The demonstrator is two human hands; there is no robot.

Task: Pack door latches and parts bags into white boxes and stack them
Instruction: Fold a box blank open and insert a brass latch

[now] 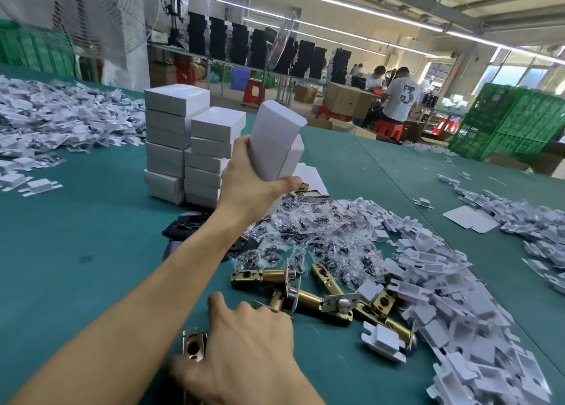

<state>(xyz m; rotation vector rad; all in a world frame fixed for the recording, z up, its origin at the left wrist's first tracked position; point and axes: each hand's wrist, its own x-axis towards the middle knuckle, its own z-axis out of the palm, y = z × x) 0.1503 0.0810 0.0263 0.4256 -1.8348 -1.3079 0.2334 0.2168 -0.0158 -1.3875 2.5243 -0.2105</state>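
Two bare hands show. The left hand [244, 184] grips one white box [275, 138], and the right hand [247, 352] grips one door latch [194, 347]. About six more brass latches [305, 297] lie loose on the one green table [76, 221]. Closed white boxes stand in two stacks [189, 147], roughly five or six in each. Clear parts bags [321, 230] form one heap, too many to count. Folded white card inserts [458, 297] make three uncountable heaps. There are a few black plates [183, 225], two caged fans [101, 16], at least three seated people [400, 98] and about four red stools [253, 91].
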